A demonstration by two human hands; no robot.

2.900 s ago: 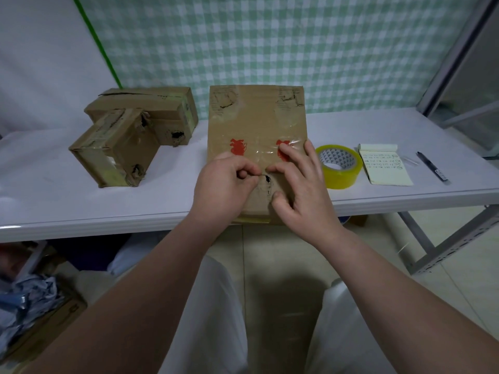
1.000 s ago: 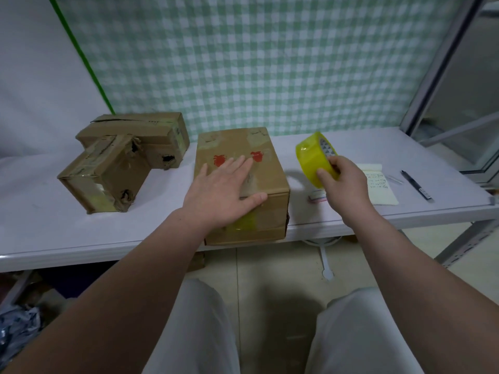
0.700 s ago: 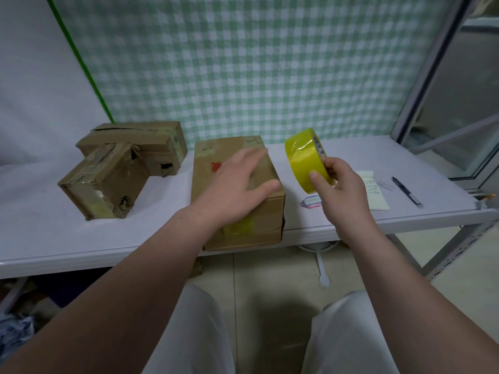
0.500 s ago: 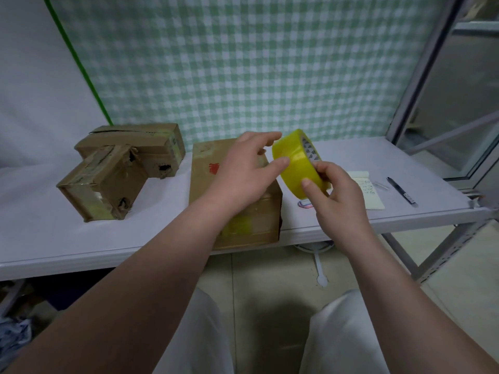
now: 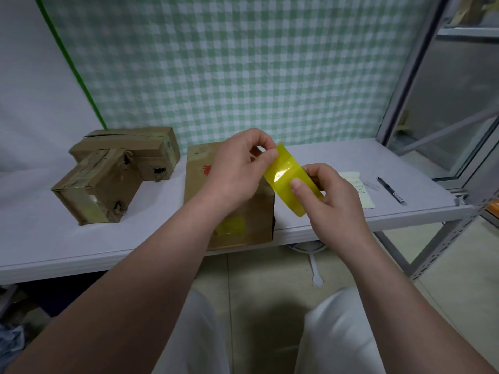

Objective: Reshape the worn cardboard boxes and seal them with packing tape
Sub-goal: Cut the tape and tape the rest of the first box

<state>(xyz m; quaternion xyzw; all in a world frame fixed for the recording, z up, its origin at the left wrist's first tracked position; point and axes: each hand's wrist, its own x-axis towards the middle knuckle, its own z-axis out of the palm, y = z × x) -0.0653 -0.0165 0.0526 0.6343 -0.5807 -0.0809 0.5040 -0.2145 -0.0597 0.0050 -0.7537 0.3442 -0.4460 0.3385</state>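
On the white table (image 5: 156,217), near its left end, we find two battered brown cardboard boxes touching each other. The long flat one (image 5: 129,145) lies toward the back edge. The blocky, heavily taped one (image 5: 94,187) is tipped against it in front, with torn holes showing in both.

Next comes a taller brown cardboard box with a red mark (image 5: 197,184), at the middle of the front edge and slightly overhanging it. We judge it sits there so its top and near face are within easy reach for taping.

Above that box's right side, both hands meet on the roll of translucent yellow packing tape (image 5: 283,171), held in the air. The left hand (image 5: 237,171) pinches thumb and forefinger at the roll's upper rim, which we take as hunting for the free end. The right hand (image 5: 334,201) clamps the roll, thumb pressed across its outer face, to steady it against that picking. No strip is drawn out yet, so sealing has not begun.

Toward the right end lie a pale lined notepad (image 5: 363,194) and, beyond it, a black pen (image 5: 391,190).
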